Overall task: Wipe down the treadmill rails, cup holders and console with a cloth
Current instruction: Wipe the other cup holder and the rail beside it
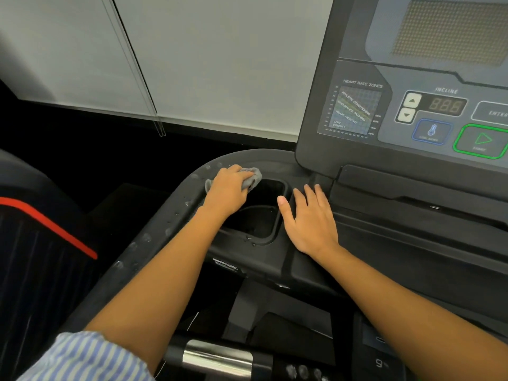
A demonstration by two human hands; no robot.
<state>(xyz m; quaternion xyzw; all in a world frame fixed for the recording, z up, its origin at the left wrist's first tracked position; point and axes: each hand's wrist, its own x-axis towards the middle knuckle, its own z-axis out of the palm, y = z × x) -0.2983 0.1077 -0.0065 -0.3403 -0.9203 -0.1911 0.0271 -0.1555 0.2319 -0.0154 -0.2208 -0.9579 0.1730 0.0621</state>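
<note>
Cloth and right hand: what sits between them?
The open cup holder; the cloth is at its far left rim, the right hand flat beside its right edge. Head view shows it.

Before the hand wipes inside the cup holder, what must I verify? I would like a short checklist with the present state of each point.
1. Left hand grips the cloth firmly: ok.
2. Cloth sits at the cup holder rim, ready to go in: ok.
3. Right hand lies flat beside the holder, away from the start button: ok.
4. Left rail wiped dry: not ok, droplets remain.
5. Bottom of the holder is clean: cannot tell, too dark.
</note>
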